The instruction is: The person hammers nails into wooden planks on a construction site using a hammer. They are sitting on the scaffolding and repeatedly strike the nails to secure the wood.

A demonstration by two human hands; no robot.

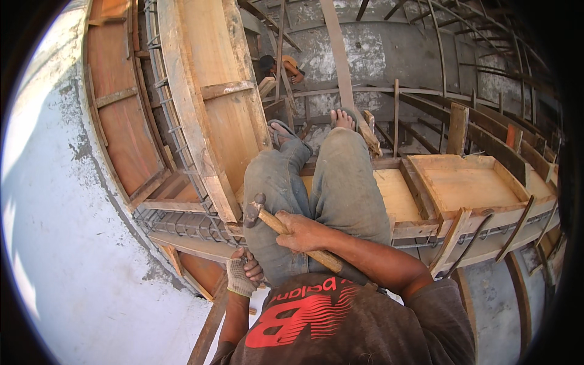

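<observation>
My right hand (299,232) grips the wooden handle of a hammer (272,222) and holds it across my lap. The hammer's dark metal head lies over my left thigh, close to the end of a wooden formwork panel (226,121). My left hand (244,272), in a pale knitted glove that leaves the fingertips bare, is beside my left hip. Its fingers are curled closed near the edge of the beam form, and what they hold, if anything, is hidden. I sit on the formwork with both knees bent and sandals on my feet.
A rebar cage (182,224) runs in the beam form to my left, beside a white wall (73,243). Shallow wooden form boxes (468,182) extend right. Ahead and below, timber props (396,118) stand above a grey floor (359,48); another person (292,68) is down there.
</observation>
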